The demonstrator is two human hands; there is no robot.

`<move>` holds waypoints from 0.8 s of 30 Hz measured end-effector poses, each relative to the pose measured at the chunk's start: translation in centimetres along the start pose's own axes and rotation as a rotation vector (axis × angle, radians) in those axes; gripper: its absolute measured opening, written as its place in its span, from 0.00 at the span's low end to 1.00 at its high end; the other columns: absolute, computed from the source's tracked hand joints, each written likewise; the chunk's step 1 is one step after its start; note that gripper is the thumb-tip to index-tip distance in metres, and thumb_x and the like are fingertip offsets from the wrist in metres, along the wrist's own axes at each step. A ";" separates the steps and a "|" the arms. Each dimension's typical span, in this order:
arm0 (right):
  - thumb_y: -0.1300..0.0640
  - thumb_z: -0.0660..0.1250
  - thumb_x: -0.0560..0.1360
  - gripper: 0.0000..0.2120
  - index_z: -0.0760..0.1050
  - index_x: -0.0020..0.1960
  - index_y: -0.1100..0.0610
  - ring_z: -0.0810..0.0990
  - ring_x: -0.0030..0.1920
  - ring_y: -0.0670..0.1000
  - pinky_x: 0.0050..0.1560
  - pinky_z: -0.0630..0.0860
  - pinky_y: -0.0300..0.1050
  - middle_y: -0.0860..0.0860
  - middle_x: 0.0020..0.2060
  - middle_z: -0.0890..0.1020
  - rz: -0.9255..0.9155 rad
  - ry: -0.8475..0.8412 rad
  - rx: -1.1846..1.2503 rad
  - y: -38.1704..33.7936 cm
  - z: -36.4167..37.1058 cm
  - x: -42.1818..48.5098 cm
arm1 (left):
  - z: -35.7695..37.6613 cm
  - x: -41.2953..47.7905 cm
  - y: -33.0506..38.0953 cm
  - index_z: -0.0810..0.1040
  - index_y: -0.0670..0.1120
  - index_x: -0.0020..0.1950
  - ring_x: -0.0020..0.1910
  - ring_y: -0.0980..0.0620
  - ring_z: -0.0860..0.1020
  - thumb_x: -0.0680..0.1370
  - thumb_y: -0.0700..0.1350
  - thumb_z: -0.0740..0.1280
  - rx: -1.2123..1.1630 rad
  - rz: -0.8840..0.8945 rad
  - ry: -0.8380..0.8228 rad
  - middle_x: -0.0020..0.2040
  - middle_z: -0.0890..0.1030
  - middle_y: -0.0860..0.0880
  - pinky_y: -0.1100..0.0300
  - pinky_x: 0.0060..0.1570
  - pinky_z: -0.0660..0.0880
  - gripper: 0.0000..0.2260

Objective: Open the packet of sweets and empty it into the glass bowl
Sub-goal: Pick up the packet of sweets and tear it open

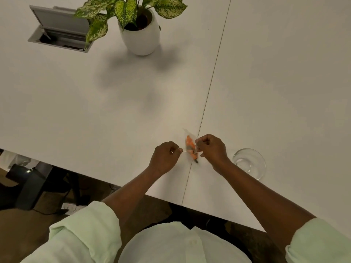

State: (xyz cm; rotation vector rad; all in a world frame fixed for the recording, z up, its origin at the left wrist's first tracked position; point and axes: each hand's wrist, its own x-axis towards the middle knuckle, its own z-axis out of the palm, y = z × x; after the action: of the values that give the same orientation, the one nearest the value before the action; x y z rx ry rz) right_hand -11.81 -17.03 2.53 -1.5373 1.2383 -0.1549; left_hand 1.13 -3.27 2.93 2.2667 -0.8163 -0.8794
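Nearest you, both forearms reach over the edge of the white tabletop (95, 103), pale green sleeves rolled back. Your left hand (166, 156) is pinched shut on what looks like one edge of the clear packet (190, 147), and your right hand (211, 149) is closed on the opposite edge, so the packet hangs between them just above the seam in the tabletop. The orange sweets inside are bunched low in the film (whether the seal has already given way is too small to tell). You appear to be at the opening step: pulling the two sides apart. The glass bowl (249, 163) stands just beside your right wrist and looks empty. Next, I'd judge, you need a firm, even tear without jerking, since the light film could split wide and scatter sweets; then carry the open mouth over the bowl and tip. Farther off, a potted plant (139, 25) and an open cable hatch (60, 29) sit well clear.
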 end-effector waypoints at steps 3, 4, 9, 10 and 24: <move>0.54 0.69 0.75 0.05 0.81 0.42 0.53 0.87 0.39 0.48 0.48 0.84 0.56 0.48 0.36 0.87 -0.029 -0.025 -0.024 0.4 -1.2 -1.4 | 0.7 -0.4 2.2 0.82 0.45 0.51 0.45 0.53 0.83 0.79 0.52 0.67 -0.219 -0.119 -0.082 0.45 0.86 0.50 0.55 0.50 0.80 0.11; 0.53 0.70 0.75 0.05 0.82 0.42 0.53 0.86 0.38 0.47 0.48 0.84 0.56 0.48 0.36 0.87 -0.049 -0.022 -0.043 0.7 -1.6 -1.9 | 1.2 -0.6 3.0 0.82 0.45 0.51 0.45 0.53 0.84 0.79 0.52 0.66 -0.304 -0.159 -0.109 0.45 0.86 0.50 0.53 0.50 0.81 0.11; 0.51 0.69 0.78 0.07 0.83 0.47 0.54 0.86 0.39 0.47 0.48 0.84 0.55 0.48 0.38 0.87 -0.115 -0.057 -0.143 2.8 -2.0 -4.3 | 3.9 -2.2 4.8 0.83 0.43 0.49 0.41 0.51 0.86 0.79 0.54 0.67 -0.476 -0.287 -0.172 0.43 0.87 0.48 0.55 0.47 0.83 0.14; 0.52 0.68 0.78 0.07 0.83 0.48 0.54 0.86 0.40 0.48 0.49 0.83 0.54 0.48 0.40 0.87 -0.123 -0.069 -0.157 3.2 -2.0 -4.8 | 4.5 -2.5 4.9 0.83 0.43 0.49 0.41 0.51 0.86 0.79 0.53 0.67 -0.472 -0.303 -0.166 0.42 0.87 0.47 0.55 0.47 0.83 0.14; 0.56 0.67 0.80 0.07 0.84 0.52 0.54 0.87 0.43 0.46 0.49 0.85 0.49 0.47 0.44 0.88 0.000 -0.131 -0.004 5.7 -3.4 -5.6 | 6.5 -3.1 4.7 0.82 0.36 0.44 0.39 0.45 0.86 0.79 0.37 0.68 -0.458 -0.404 -0.144 0.46 0.85 0.39 0.55 0.43 0.84 0.06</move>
State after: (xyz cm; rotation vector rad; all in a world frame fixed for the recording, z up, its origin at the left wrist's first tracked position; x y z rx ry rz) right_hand -20.01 -14.20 2.20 -1.5262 1.1358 -0.0498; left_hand -7.06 -6.03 3.28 1.9955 -0.1744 -1.2742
